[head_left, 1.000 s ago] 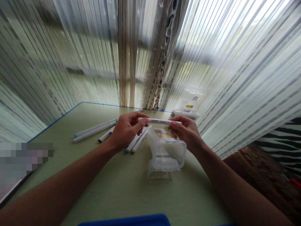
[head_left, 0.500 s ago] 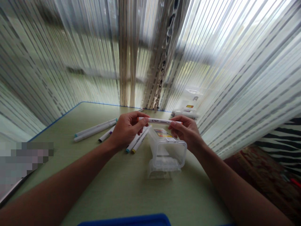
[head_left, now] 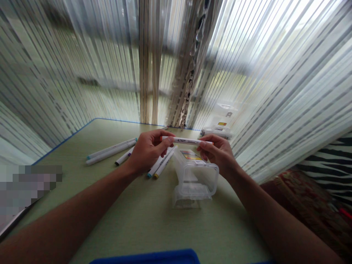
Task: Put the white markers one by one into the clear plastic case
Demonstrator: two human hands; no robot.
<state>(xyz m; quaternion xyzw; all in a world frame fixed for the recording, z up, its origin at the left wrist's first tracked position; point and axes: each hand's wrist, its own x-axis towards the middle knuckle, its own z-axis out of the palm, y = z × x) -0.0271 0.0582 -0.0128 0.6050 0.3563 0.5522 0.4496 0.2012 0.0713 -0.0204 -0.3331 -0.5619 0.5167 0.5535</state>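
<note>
A white marker (head_left: 187,141) with orange-red ends is held level above the table, pinched at both ends. My left hand (head_left: 147,150) grips its left end between thumb and fingers; my right hand (head_left: 217,152) grips the other end the same way. Just below lies a clear plastic case (head_left: 180,172) on its side, its open mouth facing me and a coloured label on top. Several white markers lie under and beside my left hand, among them a yellow-ended marker (head_left: 162,168) and a teal-ended marker (head_left: 111,151). My left hand partly hides some of them.
Behind my right hand stands another clear case (head_left: 217,132) by the curtain (head_left: 115,88). The green table (head_left: 132,220) has a blue edge. A blue object (head_left: 148,257) shows at the bottom, and a blurred-out item (head_left: 24,194) lies at the left.
</note>
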